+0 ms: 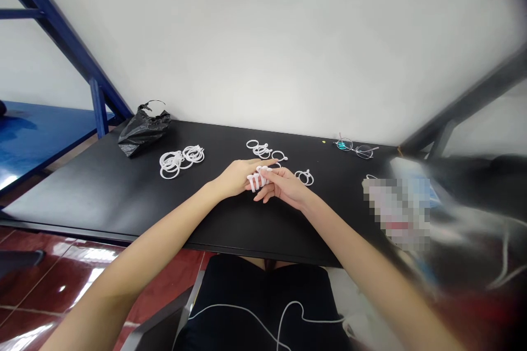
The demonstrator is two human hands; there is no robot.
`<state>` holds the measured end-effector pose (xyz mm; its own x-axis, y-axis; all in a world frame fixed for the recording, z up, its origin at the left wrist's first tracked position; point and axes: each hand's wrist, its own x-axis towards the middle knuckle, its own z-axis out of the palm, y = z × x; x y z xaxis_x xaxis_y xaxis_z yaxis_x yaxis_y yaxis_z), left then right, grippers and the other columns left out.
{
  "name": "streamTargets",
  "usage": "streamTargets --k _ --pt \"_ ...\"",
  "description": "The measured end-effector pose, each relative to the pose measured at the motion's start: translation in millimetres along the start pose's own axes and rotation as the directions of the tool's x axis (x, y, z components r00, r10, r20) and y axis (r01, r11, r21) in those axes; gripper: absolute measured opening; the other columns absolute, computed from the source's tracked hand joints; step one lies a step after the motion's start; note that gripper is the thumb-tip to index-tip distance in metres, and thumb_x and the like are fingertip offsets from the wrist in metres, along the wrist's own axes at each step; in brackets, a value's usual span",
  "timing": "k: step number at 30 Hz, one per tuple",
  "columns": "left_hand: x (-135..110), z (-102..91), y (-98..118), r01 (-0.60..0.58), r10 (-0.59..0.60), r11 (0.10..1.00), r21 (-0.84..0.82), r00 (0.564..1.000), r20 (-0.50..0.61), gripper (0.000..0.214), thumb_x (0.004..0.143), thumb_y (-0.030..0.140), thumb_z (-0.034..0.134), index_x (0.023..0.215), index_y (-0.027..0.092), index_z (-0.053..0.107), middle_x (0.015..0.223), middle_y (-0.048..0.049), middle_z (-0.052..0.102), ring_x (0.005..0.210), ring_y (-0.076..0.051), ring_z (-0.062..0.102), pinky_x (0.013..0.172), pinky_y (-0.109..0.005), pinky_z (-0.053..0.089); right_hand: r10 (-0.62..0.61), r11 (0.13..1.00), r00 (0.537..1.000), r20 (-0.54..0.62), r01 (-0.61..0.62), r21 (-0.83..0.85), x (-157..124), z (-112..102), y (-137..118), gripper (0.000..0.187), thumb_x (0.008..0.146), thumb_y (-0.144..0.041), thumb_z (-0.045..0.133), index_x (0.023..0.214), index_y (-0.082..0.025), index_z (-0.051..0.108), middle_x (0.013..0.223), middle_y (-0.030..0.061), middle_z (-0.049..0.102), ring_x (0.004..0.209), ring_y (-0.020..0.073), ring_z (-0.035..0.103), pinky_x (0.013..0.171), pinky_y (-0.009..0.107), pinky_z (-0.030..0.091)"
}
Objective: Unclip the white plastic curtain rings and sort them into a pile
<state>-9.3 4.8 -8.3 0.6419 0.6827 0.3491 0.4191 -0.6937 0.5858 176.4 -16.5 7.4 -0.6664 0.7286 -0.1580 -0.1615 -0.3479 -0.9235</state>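
My two hands meet over the middle of the black table (102, 197). My left hand (236, 176) has its fingers stretched forward, and several white plastic rings (257, 179) sit around them. My right hand (284, 185) is closed in a pinch on those rings at the left fingertips. More loose white rings (263, 149) lie just beyond the hands, and a pair of rings (305, 176) lies to the right of them. A larger pile of white rings (180, 159) lies to the left.
A crumpled black plastic bag (142, 129) sits at the table's back left. Eyeglasses (354, 147) lie at the back right. A blurred-out object (397, 208) rests on the right. A blue metal frame (69, 49) stands to the left; a white cable (284, 321) crosses my lap.
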Motion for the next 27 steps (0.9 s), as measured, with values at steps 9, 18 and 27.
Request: streamTargets --k 9,18,27 --pt "0 -18.8 6 0.061 -0.062 0.998 -0.017 0.997 -0.044 0.042 0.078 0.009 0.048 0.115 0.014 0.069 0.079 -0.0024 0.073 0.059 -0.01 0.059 0.06 -0.02 0.043 -0.12 0.992 0.993 -0.02 0.119 -0.029 -1 13 5 0.044 0.077 -0.054 0.073 0.087 -0.011 0.072 0.081 0.0088 0.075 0.068 0.0169 0.073 0.069 0.03 0.06" --pt "6 -19.8 3 0.163 -0.117 0.854 -0.494 0.985 0.123 0.034 0.072 0.016 0.054 0.1 0.009 0.071 0.063 -0.0008 0.066 0.05 -0.009 0.056 0.048 -0.018 0.044 -0.206 0.975 0.978 -0.036 0.202 -0.093 -5 26 10 0.036 0.072 -0.045 0.08 0.085 -0.013 0.071 0.073 0.0036 0.071 0.065 0.0188 0.073 0.069 0.036 0.062" --pt "5 -21.3 6 0.305 -0.262 0.73 -0.611 0.951 0.162 0.031 0.075 0.033 0.067 0.092 0.008 0.071 0.054 0.0017 0.058 0.039 -0.004 0.043 0.036 -0.014 0.033 -0.33 0.923 0.944 -0.032 0.315 -0.221 -8 31 23 0.03 0.074 -0.046 0.077 0.079 -0.018 0.068 0.074 0.0014 0.068 0.067 0.0178 0.071 0.073 0.038 0.061"
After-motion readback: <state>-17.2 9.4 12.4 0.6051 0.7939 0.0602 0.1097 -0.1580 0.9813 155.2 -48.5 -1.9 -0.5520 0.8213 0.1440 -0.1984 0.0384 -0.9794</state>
